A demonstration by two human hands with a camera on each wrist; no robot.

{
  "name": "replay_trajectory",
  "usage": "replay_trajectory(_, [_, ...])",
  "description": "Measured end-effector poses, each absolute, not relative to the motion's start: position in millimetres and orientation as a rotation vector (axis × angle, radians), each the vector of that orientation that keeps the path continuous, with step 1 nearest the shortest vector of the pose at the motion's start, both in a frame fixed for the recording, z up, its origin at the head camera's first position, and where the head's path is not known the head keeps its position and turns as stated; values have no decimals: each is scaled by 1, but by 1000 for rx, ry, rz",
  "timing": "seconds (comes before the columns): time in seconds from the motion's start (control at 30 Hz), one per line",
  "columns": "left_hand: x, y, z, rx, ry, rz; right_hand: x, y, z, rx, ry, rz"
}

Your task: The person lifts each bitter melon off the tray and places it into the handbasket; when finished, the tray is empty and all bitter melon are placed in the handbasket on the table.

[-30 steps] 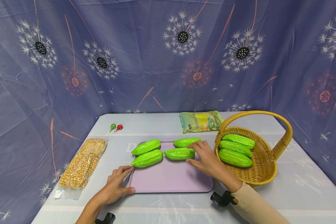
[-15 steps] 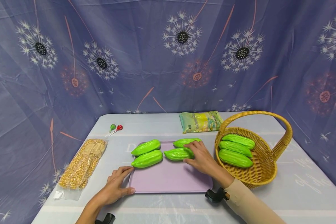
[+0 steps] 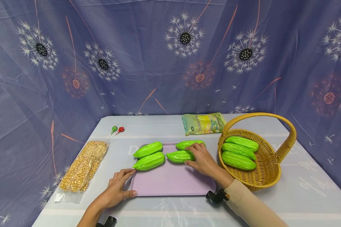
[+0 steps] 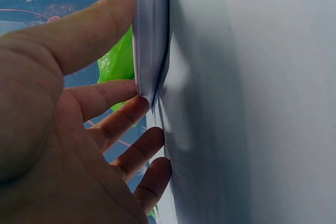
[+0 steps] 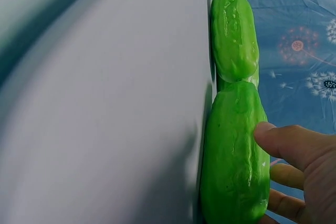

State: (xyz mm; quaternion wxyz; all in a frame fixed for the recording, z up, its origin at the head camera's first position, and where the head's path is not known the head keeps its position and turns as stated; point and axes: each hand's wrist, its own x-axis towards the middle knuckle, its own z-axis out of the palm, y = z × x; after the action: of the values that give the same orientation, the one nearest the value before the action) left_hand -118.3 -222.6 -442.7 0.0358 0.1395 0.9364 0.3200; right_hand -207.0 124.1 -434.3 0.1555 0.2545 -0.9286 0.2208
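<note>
A lilac tray (image 3: 170, 183) bears several bright green bitter melons, two on its left side and two on its right. My right hand (image 3: 200, 160) holds the right end of the nearer right-hand bitter melon (image 3: 177, 156). In the right wrist view its thumb lies on the side of that bitter melon (image 5: 233, 156), with the fingers partly hidden behind. Behind it lies the other right-hand bitter melon (image 3: 187, 144), partly covered by my fingers. At the tray's left edge my left hand (image 3: 117, 188) touches the rim with spread fingers, below the left pair's nearer bitter melon (image 3: 149, 161).
A wicker basket (image 3: 268, 176) with a tall handle stands right of the tray, with three bitter melons (image 3: 238, 160) inside. A bag of corn kernels (image 3: 80, 168) lies at left. Two lollipops (image 3: 117, 130) and a green-yellow packet (image 3: 203, 123) lie toward the back.
My right hand has moved slightly left along the nearer right-hand bitter melon, and its fingers now cover more of its end. My left hand and the bitter melons have stayed in place.
</note>
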Motion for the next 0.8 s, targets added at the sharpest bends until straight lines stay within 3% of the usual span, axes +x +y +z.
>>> replay_trajectory(0.8, [-117,-223,-443,452,2878,999,-210,119,-436,720,-2712,579])
